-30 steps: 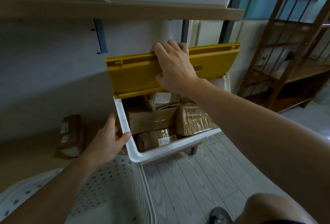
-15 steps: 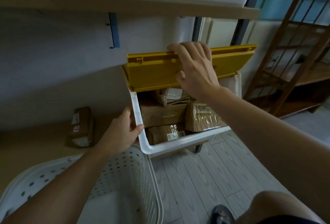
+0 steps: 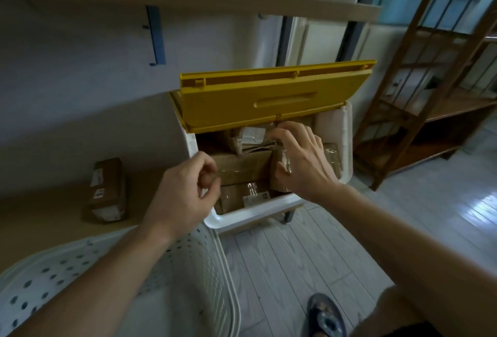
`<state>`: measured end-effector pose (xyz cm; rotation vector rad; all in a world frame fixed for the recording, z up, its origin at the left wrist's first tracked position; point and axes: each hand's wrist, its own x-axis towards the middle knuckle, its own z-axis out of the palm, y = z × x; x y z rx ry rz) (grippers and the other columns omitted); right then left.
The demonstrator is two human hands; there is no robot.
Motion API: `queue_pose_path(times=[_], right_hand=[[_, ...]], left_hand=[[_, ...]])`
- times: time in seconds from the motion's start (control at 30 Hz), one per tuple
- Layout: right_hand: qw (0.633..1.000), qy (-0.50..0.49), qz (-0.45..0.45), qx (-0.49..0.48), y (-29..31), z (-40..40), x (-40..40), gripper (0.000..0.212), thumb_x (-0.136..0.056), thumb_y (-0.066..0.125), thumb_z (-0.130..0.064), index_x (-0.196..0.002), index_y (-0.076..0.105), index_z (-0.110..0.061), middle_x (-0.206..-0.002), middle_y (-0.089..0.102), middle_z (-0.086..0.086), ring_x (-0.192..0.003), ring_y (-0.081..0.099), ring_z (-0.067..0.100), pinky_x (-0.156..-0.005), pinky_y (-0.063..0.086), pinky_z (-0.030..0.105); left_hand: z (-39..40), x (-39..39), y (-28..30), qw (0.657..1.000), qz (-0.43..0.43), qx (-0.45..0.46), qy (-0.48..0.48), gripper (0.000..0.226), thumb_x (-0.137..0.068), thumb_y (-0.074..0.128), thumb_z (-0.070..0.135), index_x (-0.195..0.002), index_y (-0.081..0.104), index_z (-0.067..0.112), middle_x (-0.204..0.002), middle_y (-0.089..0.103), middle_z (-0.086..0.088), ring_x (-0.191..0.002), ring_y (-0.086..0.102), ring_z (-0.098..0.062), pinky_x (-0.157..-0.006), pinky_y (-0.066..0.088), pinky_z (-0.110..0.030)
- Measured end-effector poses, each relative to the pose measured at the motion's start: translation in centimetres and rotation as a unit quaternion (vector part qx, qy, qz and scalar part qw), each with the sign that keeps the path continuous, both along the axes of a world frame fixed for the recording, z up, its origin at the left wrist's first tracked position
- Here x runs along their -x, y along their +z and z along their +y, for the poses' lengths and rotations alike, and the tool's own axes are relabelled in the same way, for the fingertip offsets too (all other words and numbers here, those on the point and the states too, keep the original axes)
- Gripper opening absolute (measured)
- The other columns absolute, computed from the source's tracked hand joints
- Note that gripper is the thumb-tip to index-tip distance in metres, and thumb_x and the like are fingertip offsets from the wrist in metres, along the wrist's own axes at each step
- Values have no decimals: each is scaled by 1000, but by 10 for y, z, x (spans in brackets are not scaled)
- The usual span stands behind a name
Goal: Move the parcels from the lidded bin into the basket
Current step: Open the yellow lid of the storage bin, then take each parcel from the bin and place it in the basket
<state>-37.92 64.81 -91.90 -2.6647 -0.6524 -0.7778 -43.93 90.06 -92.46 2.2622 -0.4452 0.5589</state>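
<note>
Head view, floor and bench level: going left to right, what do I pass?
Lone parcel on the bench → left hand → right hand → wooden rack. The basket and bin overlap the hands, so I leave them out of the order.

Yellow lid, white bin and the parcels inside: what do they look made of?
Yellow lid: probably rigid plastic, matte, with moulded ribs and a recessed handle. White bin: looks like smooth, slightly glossy plastic with a rounded rim. Parcels: brown cardboard or kraft paper, apparently wrapped in clear tape that glints, with white labels.
</note>
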Motion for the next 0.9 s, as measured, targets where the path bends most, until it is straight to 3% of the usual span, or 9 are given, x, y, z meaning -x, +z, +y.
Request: queue_pose_path(times=[0.13, 0.3, 0.4, 0.57, 0.7, 0.9], right_hand=[[997, -72, 26, -13, 2, -24, -3, 68, -76, 75, -14, -137, 47, -24, -141, 43, 6, -129, 40, 29, -102, 41, 48], [979, -176, 90, -56, 0, -55, -11, 72, -80, 75, -21, -142, 38, -28, -147, 35, 6, -132, 37, 29, -107, 40, 47], [974, -184, 120, -52, -5, -64, -18, 71, -83, 74, -24, -143, 37, -29, -147, 35, 7, -134, 36, 30, -110, 40, 51], [971, -159, 175, -29, -16, -70, -34, 72, -84, 76, -32, -143, 36, -32, -142, 39, 5, -132, 38, 28, -112, 37, 51], [967, -163, 194, -14, -22, -79, -40, 70, -85, 73, -31, -144, 37, -32, -142, 40, 4, -134, 36, 29, -115, 31, 54], [971, -143, 191, -2, -20, -77, -36, 65, -85, 72, -38, -141, 39, -35, -141, 42, 1, -135, 36, 26, -116, 31, 54]], left_hand=[[-26, -5, -4, 996, 58, 10, -65, 17, -92, 70, 14, -98, 59, 26, -80, 61, 10, -80, 60, -7, -65, 53, -20], [-69, -30, -21, 979, 182, 70, -52, 25, -95, 68, 29, -118, 59, 26, -100, 66, 10, -91, 64, -4, -77, 57, -26], [-95, -44, -31, 961, 250, 106, -46, 36, -96, 66, 32, -129, 56, 23, -113, 65, 6, -99, 64, -8, -79, 49, -23], [-126, -64, -45, 937, 322, 132, -24, 45, -96, 64, 43, -135, 50, 23, -120, 63, 4, -107, 62, -16, -89, 45, -30], [-141, -75, -51, 930, 341, 140, -12, 44, -93, 68, 43, -124, 43, 23, -107, 57, 8, -90, 57, -7, -71, 42, -24], [-148, -80, -56, 931, 333, 144, 32, 40, -93, 70, 35, -117, 43, 20, -99, 55, 7, -81, 53, -6, -61, 38, -23]])
